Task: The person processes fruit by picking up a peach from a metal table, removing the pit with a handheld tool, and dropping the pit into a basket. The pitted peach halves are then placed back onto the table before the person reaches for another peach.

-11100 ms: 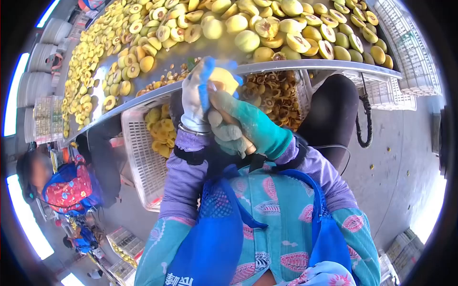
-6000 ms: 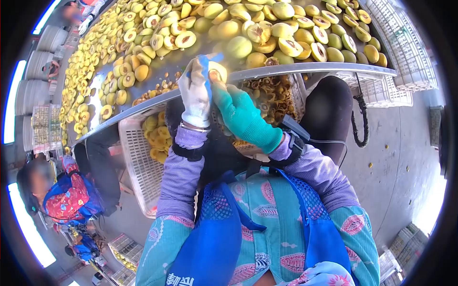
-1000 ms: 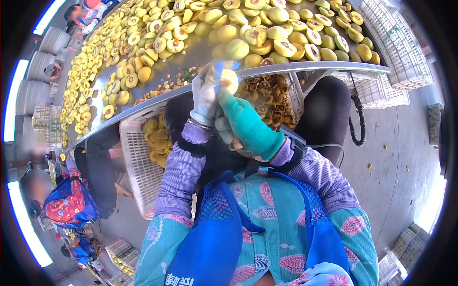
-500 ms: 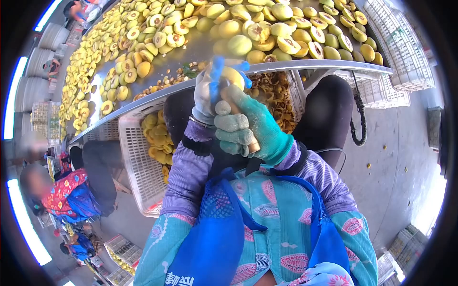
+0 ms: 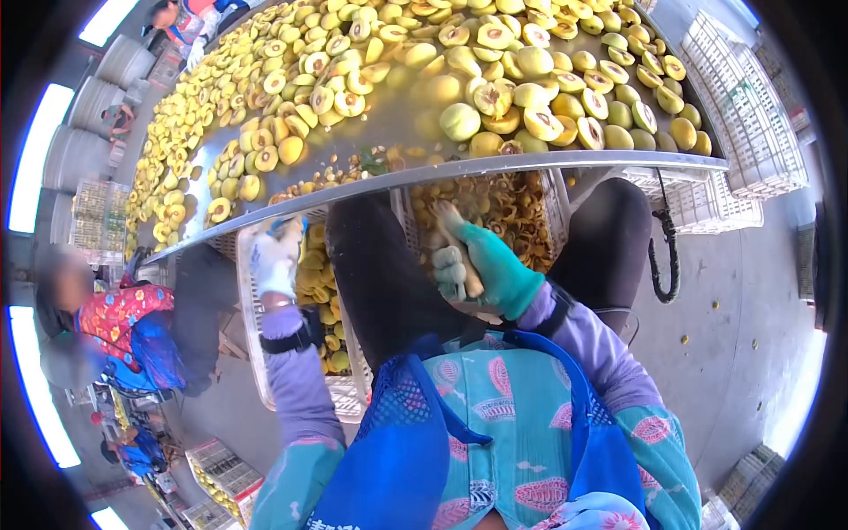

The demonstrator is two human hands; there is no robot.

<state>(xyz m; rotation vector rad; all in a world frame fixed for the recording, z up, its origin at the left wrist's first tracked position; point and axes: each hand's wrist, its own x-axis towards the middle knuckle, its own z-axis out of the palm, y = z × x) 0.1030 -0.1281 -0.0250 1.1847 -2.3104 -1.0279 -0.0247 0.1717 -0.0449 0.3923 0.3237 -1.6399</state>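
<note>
My left hand (image 5: 276, 258), in a whitish glove with blue at the fingertips, is over the rim of a white crate (image 5: 253, 353) that holds yellow peach pieces (image 5: 316, 274). A blurred orange-yellow peach piece (image 5: 288, 230) shows at its fingers, which look closed on it. My right hand (image 5: 493, 269), in a dusty green glove, is wrapped round a wooden-handled tool (image 5: 473, 281). The tool's working end cannot be made out. Below that hand, between my knees, a second crate (image 5: 555, 199) contains brownish pits and scraps (image 5: 521, 216).
Many halved peaches (image 5: 327, 62) cover the metal table (image 5: 397, 110), whose raised edge (image 5: 459, 168) runs in front of my knees. White crates (image 5: 742, 106) stand at the right, with a black looped cord (image 5: 669, 256) hanging nearby. A co-worker (image 5: 132, 327) sits at the left.
My left hand has moved down and left from the table edge to the crate, away from the right hand. The right hand, still holding the tool, has shifted slightly. The view has tilted.
</note>
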